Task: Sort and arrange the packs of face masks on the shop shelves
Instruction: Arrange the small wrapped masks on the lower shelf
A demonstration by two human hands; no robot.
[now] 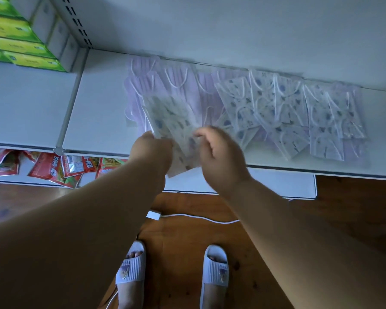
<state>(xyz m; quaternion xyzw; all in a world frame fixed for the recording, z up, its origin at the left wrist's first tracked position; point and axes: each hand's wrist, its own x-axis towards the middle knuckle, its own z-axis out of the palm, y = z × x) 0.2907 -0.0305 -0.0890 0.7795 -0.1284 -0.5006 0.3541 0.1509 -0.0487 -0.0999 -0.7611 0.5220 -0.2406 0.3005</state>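
Left hand [153, 150] is gripping the near-left edge of a printed mask pack [172, 121], fingers curled round it, and holding it tilted just above the white shelf [98, 112] front, while right hand [218, 150] is hovering w/ fingers curled at the pack's right edge; can't tell if it's pinching it. The pack is overlapping plain lilac packs [165, 81] lying at the shelf's back left, w/ more printed packs [288, 112] sprawling in a loose overlapping heap to the right. Green boxes [16, 39] are standing stacked on the next bay left, red snack bags [54, 168] lying on the lower shelf, and a white cable [198, 218] is trailing across the wood floor [343, 208] near two slippered feet [172, 270]
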